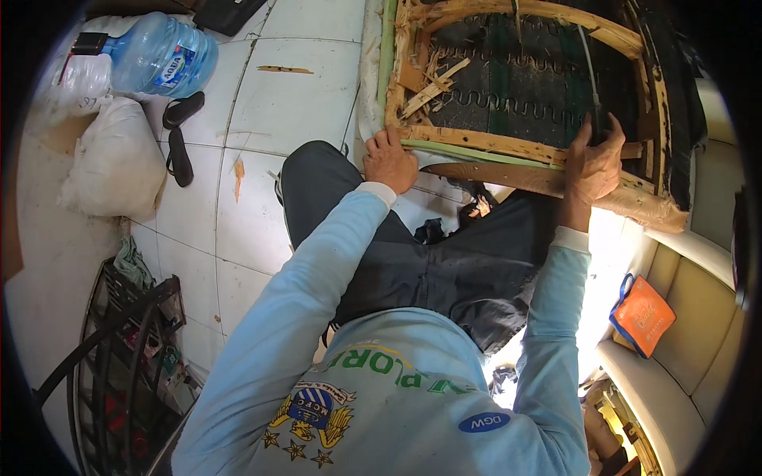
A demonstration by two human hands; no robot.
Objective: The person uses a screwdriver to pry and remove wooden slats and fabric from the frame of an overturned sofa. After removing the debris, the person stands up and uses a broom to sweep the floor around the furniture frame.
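A wooden seat frame with black backing and wavy metal springs lies in front of my knees. My left hand grips its near left corner, the fingers curled over the edge beside a strip of green foam. Near the frame's right corner, my right hand is closed round the dark handle of a long, thin-shafted tool that looks like a screwdriver. Its shaft points away over the springs. Splintered wood pieces lie inside the frame at the left. A brown curved board runs along the near side.
White floor tiles spread to the left, with wood splinters on them. Farther left are a blue water jug, a white sack, black sandals and a dark crate. An orange pouch rests on a beige seat at right.
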